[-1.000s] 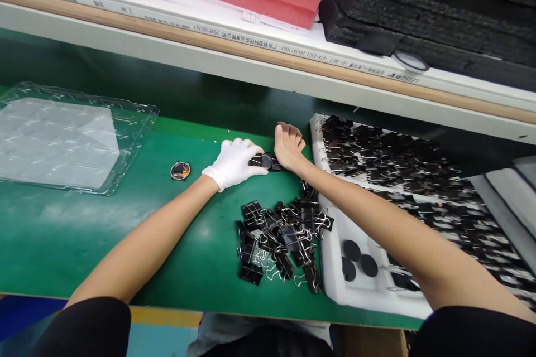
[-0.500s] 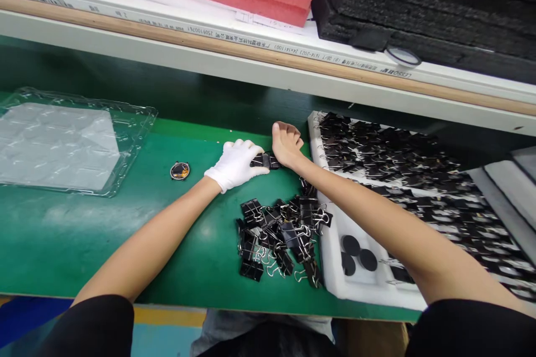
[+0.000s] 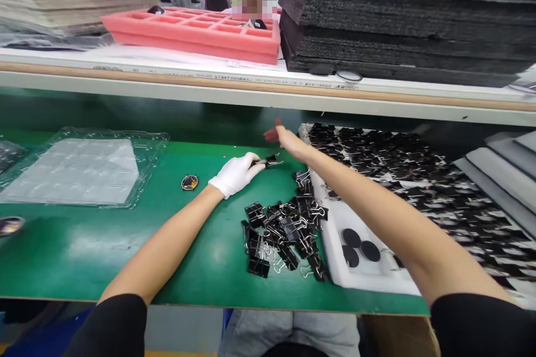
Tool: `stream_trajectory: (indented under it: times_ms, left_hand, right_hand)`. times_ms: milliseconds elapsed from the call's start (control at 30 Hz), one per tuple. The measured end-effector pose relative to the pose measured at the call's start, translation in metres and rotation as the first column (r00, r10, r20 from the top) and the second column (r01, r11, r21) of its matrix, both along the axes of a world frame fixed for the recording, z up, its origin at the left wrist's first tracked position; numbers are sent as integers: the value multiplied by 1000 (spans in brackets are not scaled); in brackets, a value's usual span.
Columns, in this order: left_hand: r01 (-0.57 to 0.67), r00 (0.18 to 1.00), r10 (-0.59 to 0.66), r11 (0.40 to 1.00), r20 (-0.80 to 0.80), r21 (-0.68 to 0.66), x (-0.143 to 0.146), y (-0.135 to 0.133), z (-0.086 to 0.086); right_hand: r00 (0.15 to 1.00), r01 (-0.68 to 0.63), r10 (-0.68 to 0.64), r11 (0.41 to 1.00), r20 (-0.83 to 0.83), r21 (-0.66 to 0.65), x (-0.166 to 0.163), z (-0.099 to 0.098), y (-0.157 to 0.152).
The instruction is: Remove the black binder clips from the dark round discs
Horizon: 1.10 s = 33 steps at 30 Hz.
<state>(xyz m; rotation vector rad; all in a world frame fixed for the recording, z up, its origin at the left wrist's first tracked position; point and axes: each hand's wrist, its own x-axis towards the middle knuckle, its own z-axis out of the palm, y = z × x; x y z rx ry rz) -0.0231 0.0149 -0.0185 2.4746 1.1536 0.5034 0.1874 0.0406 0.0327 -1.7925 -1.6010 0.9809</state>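
Observation:
My left hand, in a white glove, grips a black binder clip between thumb and fingers, its wire handles pointing right. Whether the clip clamps something inside the glove's grasp is hidden. Up and to the right of it, my bare right hand is raised with fingers stretched out and apart, holding nothing. Below both hands lies a loose pile of black binder clips with silver handles. A small round watch-like part with an orange and black inside rests on the green table left of my glove.
A white foam tray on the right bears rows of clips and black discs. Clear plastic trays lie left. Overhead, a shelf carries a pink foam tray and stacked black foam. A person sits beyond.
My right hand has come away from the clip, and its fingers have spread. The left hand still grips the clip, now turned. The view has tilted up, showing more of the shelf.

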Motion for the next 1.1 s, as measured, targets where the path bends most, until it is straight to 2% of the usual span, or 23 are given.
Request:
stream_trajectory:
  times_ms: [67,100,200,267,333,433,533,600,667,733,833,900,1000,1100]
  left_hand:
    - [-40,995,48,995,84,-90,-2,1,1]
    - [-36,992,50,993,120,-115,-3,2,2]
    - [4,982,19,992,189,-123,-7,5,2]
    - [38,977,-7,989,211,-142,-10,6,-1]
    - [90,960,-35,978,278,-188,-13,7,-6]
    - [147,921,-61,969,386,-197,-14,7,-11]
    - [133,948,-77,978,308,-163,-11,6,-8]
    - [105,972,-67,982,226,-160,-7,5,-3]
    - [78,982,-47,983,182,-166,-4,3,1]
    - [58,986,-30,984,166,-168,-2,1,4]
    - [42,987,-17,986,159,-160,0,-2,6]
    - [35,987,-10,988,163,-150,0,-3,6]
    - [34,987,-9,988,163,-153,0,-3,6]
    - [36,989,-12,986,150,-160,0,-2,6]
  right_hand:
    - [985,-137,137,991,-100,3,7,13,-11]
    - [977,-195,196,981,-79,22,8,17,-19]
    - [933,-346,333,934,140,88,3,19,-43]
    - [896,-400,365,911,254,101,0,20,-56]
    - [884,-405,355,906,305,119,8,28,-67]
    - [897,-373,274,891,348,259,48,55,-96]
    - [927,-307,167,851,334,427,105,82,-148]
    - [944,-274,138,837,301,474,136,87,-186]
    - [949,-262,125,820,288,509,154,77,-219]
    - [936,-273,101,814,338,512,162,53,-241]
    - [893,-260,27,846,448,466,163,15,-253]
    - [860,-255,4,869,510,423,162,-3,-253]
    - [806,-276,-22,870,591,408,163,-14,-250]
    - [747,-300,-96,834,658,463,166,-15,-250]
